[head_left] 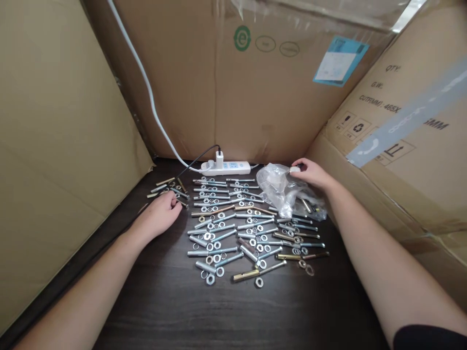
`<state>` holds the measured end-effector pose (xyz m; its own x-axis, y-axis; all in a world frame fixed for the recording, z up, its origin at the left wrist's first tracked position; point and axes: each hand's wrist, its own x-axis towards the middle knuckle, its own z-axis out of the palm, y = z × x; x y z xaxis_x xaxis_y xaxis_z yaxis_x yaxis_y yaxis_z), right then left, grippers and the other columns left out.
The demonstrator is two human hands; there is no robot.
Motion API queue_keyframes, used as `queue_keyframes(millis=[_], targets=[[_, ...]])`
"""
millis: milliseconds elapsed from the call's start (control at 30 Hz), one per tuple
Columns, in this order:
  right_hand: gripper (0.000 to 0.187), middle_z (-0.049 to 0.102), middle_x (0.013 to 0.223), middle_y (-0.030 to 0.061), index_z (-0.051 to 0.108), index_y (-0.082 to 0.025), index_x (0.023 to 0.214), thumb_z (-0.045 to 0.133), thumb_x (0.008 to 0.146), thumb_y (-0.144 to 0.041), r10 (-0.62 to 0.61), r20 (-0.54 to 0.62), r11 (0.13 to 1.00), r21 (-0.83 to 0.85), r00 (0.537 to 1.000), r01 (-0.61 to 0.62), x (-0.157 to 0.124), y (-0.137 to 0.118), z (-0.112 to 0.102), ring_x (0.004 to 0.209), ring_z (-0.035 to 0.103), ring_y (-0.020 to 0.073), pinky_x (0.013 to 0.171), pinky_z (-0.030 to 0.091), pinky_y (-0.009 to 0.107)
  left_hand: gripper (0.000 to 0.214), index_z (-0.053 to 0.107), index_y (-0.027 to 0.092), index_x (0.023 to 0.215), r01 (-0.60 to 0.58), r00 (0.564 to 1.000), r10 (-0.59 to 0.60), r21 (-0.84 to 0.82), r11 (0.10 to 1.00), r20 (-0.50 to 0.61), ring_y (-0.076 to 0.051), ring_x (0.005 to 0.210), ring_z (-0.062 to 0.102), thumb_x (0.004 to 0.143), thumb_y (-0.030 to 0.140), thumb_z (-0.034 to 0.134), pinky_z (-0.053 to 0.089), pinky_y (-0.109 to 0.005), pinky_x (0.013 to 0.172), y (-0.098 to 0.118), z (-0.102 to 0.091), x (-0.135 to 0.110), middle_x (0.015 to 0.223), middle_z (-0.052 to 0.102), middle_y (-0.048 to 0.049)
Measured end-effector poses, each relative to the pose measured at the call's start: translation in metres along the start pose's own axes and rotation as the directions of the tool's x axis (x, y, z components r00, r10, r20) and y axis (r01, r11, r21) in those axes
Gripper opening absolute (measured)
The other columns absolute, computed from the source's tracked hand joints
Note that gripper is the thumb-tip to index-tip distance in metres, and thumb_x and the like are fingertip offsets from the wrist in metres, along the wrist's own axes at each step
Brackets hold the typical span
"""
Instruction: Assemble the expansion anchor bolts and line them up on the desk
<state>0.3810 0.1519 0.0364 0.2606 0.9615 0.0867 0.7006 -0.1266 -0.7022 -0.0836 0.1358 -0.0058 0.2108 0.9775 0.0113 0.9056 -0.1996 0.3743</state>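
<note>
Bolts [233, 228] and washers [210, 279] lie in rows on the table [182, 311], spread apart so each piece shows singly. The left hand [160, 215] rests palm-down at the leftmost bolts, fingers curled; whether they grip anything cannot be determined. The right hand [311, 173] reaches forward with thumb and forefinger pinched on the bag [280, 189], lifting its top edge.
</note>
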Motion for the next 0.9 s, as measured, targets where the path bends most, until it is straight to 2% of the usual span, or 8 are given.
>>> queue_keyframes(millis=[133, 200, 300, 433, 700, 900], targets=[[0.035, 0.057, 0.067, -0.0005, 0.062, -0.017, 0.093, 0.069, 0.065, -0.036, 0.134, 0.033, 0.991, 0.010, 0.990, -0.135, 0.016, 0.008, 0.012, 0.054, 0.046, 0.0113, 0.049, 0.036, 0.023, 0.018, 0.038, 0.022, 0.071, -0.007, 1.000, 0.007, -0.006, 1.000, 0.000, -0.017, 0.062, 0.050, 0.083, 0.035, 0.040, 0.030, -0.027, 0.055, 0.000, -0.001, -0.002, 0.070, 0.053, -0.0002], [0.035, 0.060, 0.066, 0.0013, 0.062, -0.016, 0.089, 0.071, 0.064, -0.038, 0.189, 0.046, 0.982, 0.011, 0.981, -0.190, 0.019, 0.011, 0.019, 0.054, 0.048, 0.0120, 0.048, 0.037, 0.024, 0.017, 0.037, 0.022, 0.071, -0.012, 1.000, 0.012, -0.005, 1.000, -0.008, -0.017, 0.063, 0.049, 0.082, 0.034, 0.041, 0.030, -0.028, 0.055, 0.001, -0.001, -0.003, 0.071, 0.052, -0.0003], [0.036, 0.064, 0.068, 0.0042, 0.062, -0.015, 0.083, 0.076, 0.060, -0.040, 0.242, 0.049, 0.970, 0.007, 0.969, -0.242, 0.022, 0.015, 0.029, 0.057, 0.053, 0.0145, 0.051, 0.042, 0.025, 0.017, 0.038, 0.021, 0.072, -0.021, 1.000, 0.021, -0.009, 1.000, -0.010, -0.017, 0.065, 0.050, 0.083, 0.034, 0.040, 0.030, -0.028, 0.056, 0.001, -0.001, -0.004, 0.075, 0.054, -0.0013], [0.029, 0.066, 0.072, 0.0070, 0.063, -0.014, 0.082, 0.073, 0.064, -0.035, 0.279, 0.025, 0.960, -0.020, 0.960, -0.278, 0.029, 0.018, 0.035, 0.062, 0.058, 0.0168, 0.053, 0.044, 0.025, 0.017, 0.038, 0.021, 0.072, -0.018, 1.000, 0.018, -0.017, 1.000, -0.014, -0.017, 0.067, 0.051, 0.083, 0.034, 0.041, 0.031, -0.028, 0.056, 0.000, 0.001, -0.004, 0.079, 0.056, -0.0020], [0.026, 0.070, 0.085, 0.0089, 0.067, -0.014, 0.092, 0.064, 0.070, -0.027, 0.203, -0.088, 0.970, -0.118, 0.975, -0.213, 0.027, 0.019, 0.026, 0.076, 0.062, 0.0199, 0.069, 0.047, 0.029, 0.016, 0.039, 0.021, 0.072, -0.008, 1.000, 0.007, -0.010, 1.000, -0.011, -0.017, 0.065, 0.050, 0.084, 0.033, 0.041, 0.032, -0.028, 0.055, 0.001, 0.001, -0.004, 0.080, 0.057, -0.0018], [0.030, 0.067, 0.093, 0.0069, 0.065, -0.017, 0.099, 0.053, 0.074, -0.026, 0.034, -0.224, 0.972, -0.217, 0.974, -0.084, -0.014, 0.001, 0.007, 0.086, 0.058, 0.0201, 0.077, 0.043, 0.030, 0.017, 0.041, 0.021, 0.074, -0.017, 1.000, 0.017, 0.010, 1.000, -0.017, -0.018, 0.068, 0.053, 0.084, 0.034, 0.041, 0.032, -0.029, 0.056, -0.001, 0.002, -0.003, 0.082, 0.059, -0.0029]])
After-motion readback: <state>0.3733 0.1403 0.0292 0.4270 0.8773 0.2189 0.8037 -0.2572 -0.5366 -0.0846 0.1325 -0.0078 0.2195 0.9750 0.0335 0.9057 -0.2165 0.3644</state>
